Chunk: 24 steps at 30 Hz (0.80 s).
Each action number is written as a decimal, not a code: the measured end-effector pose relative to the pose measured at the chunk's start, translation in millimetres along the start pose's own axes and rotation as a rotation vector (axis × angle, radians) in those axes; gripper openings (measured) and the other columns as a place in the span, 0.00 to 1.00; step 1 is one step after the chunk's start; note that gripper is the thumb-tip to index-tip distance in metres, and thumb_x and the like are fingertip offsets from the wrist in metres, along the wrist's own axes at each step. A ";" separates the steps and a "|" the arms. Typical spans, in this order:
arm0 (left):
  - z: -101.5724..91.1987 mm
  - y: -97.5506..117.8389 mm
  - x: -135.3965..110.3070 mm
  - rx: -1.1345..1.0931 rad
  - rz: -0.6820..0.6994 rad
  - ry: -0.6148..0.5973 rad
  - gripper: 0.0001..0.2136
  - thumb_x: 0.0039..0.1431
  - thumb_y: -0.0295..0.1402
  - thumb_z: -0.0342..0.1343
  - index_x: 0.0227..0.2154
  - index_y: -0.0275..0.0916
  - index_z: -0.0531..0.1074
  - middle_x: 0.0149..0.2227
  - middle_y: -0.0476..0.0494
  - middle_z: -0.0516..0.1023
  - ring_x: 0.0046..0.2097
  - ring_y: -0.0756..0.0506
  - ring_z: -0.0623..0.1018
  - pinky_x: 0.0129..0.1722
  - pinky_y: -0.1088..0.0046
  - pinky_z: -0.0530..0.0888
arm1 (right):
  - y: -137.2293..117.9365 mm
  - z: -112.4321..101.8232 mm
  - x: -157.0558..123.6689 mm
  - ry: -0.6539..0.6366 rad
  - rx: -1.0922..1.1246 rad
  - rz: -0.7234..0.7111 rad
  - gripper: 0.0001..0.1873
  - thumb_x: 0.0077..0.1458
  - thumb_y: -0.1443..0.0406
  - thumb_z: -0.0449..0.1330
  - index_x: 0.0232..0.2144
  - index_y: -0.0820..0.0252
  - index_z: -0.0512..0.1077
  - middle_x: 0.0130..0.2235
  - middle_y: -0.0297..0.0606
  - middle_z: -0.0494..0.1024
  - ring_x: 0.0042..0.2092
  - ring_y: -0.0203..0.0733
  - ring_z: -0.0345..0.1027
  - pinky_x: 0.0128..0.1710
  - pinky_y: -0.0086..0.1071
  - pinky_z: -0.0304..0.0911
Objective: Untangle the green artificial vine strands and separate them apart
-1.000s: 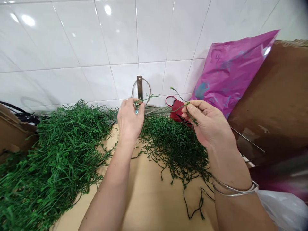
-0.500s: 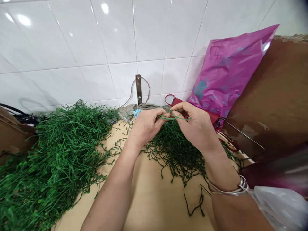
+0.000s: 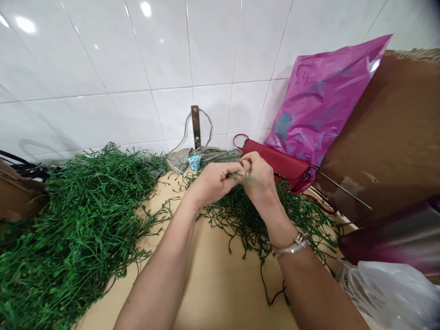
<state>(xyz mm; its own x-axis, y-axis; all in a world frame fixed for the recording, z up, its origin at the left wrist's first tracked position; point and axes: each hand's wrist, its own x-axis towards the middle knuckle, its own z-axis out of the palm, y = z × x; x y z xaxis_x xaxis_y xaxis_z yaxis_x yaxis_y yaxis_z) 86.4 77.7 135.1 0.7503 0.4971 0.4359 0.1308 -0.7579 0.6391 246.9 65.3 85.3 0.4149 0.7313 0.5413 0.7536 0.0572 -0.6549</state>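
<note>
**Q:** Where is the working item, and how is it lying?
**A:** The green stem (image 3: 238, 177) is sitting between both hands above the tabletop (image 3: 220, 284), its visible length running roughly crosswise, left to right.

**Q:** What state is each grip in?
**A:** The left hand (image 3: 215, 183) and right hand (image 3: 260, 179) are both clenching the stem between their fingers.

**Q:** What is obscured?
**A:** The fingers (image 3: 250, 161) are covering most of the stem, so its ends cannot be made out.

**Q:** What is surrounding the work?
**A:** A heap of green artificial stems (image 3: 247, 224) is lying directly beneath the hands, and a larger heap (image 3: 82, 220) is spreading to the left. Behind them, a red handbag (image 3: 275, 158) is resting in front of a pink plastic bag (image 3: 319, 105).
</note>
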 end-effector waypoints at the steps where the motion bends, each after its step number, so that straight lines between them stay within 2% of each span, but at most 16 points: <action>1: 1.9 6.4 -0.6 -0.100 0.033 -0.048 0.09 0.65 0.30 0.51 0.29 0.38 0.71 0.29 0.51 0.73 0.32 0.51 0.70 0.36 0.76 0.65 | 10.6 -1.2 4.4 0.020 -0.041 0.047 0.06 0.55 0.65 0.53 0.29 0.56 0.69 0.28 0.38 0.74 0.30 0.45 0.65 0.32 0.35 0.58; 2: 4.1 12.0 -1.1 -0.169 0.052 -0.060 0.09 0.66 0.31 0.51 0.30 0.38 0.72 0.30 0.50 0.74 0.33 0.51 0.71 0.36 0.76 0.66 | 21.4 -3.6 8.5 0.038 -0.065 0.081 0.06 0.54 0.65 0.52 0.28 0.57 0.69 0.26 0.39 0.73 0.29 0.45 0.64 0.31 0.36 0.57; 4: 8.4 17.2 -1.0 -0.192 0.047 0.020 0.10 0.67 0.32 0.50 0.31 0.38 0.72 0.32 0.49 0.76 0.35 0.50 0.73 0.38 0.75 0.67 | 40.0 -11.1 14.6 0.064 -0.094 0.108 0.06 0.54 0.66 0.53 0.27 0.57 0.69 0.24 0.38 0.71 0.27 0.45 0.62 0.30 0.37 0.58; 6: 10.4 13.1 -0.2 -0.054 -0.074 0.088 0.07 0.65 0.32 0.52 0.34 0.38 0.74 0.30 0.50 0.74 0.34 0.49 0.72 0.37 0.73 0.66 | 49.9 -19.6 16.6 0.083 -0.115 0.100 0.06 0.53 0.66 0.55 0.28 0.57 0.72 0.25 0.39 0.72 0.28 0.44 0.62 0.32 0.38 0.59; 7: 10.1 8.7 0.3 0.026 -0.161 0.112 0.05 0.64 0.32 0.55 0.38 0.39 0.74 0.28 0.51 0.73 0.32 0.49 0.71 0.36 0.72 0.66 | 50.9 -23.4 16.2 0.095 -0.139 0.076 0.06 0.52 0.66 0.55 0.29 0.56 0.74 0.27 0.40 0.74 0.29 0.45 0.63 0.34 0.39 0.61; 9: 6.8 -0.5 0.9 0.081 -0.308 0.137 0.14 0.60 0.34 0.59 0.48 0.38 0.72 0.24 0.53 0.68 0.29 0.48 0.69 0.33 0.71 0.64 | 45.7 -29.9 13.9 0.136 -0.212 0.000 0.08 0.52 0.67 0.56 0.32 0.56 0.76 0.33 0.44 0.76 0.33 0.47 0.67 0.38 0.42 0.63; 11: 1.1 -5.9 1.4 -0.089 -0.350 0.157 0.22 0.60 0.36 0.60 0.56 0.38 0.67 0.24 0.53 0.66 0.28 0.48 0.67 0.31 0.71 0.64 | 33.9 -35.9 11.4 0.184 -0.274 -0.081 0.10 0.53 0.67 0.57 0.35 0.57 0.78 0.36 0.47 0.76 0.38 0.51 0.69 0.42 0.46 0.65; 12: -2.0 -6.7 1.6 -0.235 -0.352 0.172 0.23 0.61 0.37 0.58 0.57 0.38 0.65 0.25 0.52 0.66 0.28 0.48 0.67 0.31 0.71 0.66 | 26.8 -39.1 10.3 0.202 -0.276 -0.115 0.11 0.54 0.67 0.57 0.37 0.58 0.78 0.38 0.48 0.77 0.40 0.52 0.70 0.43 0.48 0.65; 15: -8.8 -4.8 2.8 -0.654 -0.411 0.249 0.13 0.64 0.31 0.50 0.51 0.39 0.65 0.27 0.50 0.67 0.28 0.50 0.67 0.33 0.72 0.70 | 3.9 -50.2 7.7 0.205 -0.133 -0.186 0.11 0.57 0.67 0.56 0.39 0.58 0.78 0.40 0.46 0.79 0.42 0.50 0.72 0.45 0.46 0.67; 17: -9.6 -3.5 3.8 -0.804 -0.446 0.293 0.07 0.62 0.27 0.46 0.42 0.40 0.64 0.28 0.51 0.66 0.27 0.52 0.66 0.34 0.73 0.71 | -11.1 -57.6 5.4 0.181 0.013 -0.206 0.10 0.60 0.66 0.56 0.39 0.57 0.77 0.40 0.44 0.81 0.41 0.47 0.74 0.45 0.43 0.68; 20: -6.9 -3.6 4.9 -0.893 -0.410 0.317 0.02 0.64 0.27 0.47 0.35 0.40 0.62 0.28 0.51 0.66 0.28 0.54 0.66 0.37 0.74 0.72 | -31.1 -65.5 0.7 0.119 0.180 -0.210 0.09 0.62 0.65 0.56 0.38 0.56 0.77 0.39 0.40 0.82 0.41 0.44 0.76 0.45 0.40 0.70; 24: -4.2 -4.1 5.0 -0.865 -0.362 0.262 0.02 0.67 0.31 0.50 0.37 0.39 0.64 0.27 0.53 0.68 0.29 0.54 0.71 0.40 0.73 0.74 | -47.1 -66.8 -5.3 0.031 0.230 -0.270 0.09 0.62 0.65 0.57 0.41 0.55 0.77 0.43 0.40 0.82 0.44 0.44 0.76 0.48 0.39 0.70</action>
<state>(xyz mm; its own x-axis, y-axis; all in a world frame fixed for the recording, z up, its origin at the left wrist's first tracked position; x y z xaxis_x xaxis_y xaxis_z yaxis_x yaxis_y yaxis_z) 86.9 85.1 137.3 0.5770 0.7962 0.1820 -0.2744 -0.0209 0.9614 243.3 13.4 148.6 0.2347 0.6481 0.7245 0.7052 0.3995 -0.5858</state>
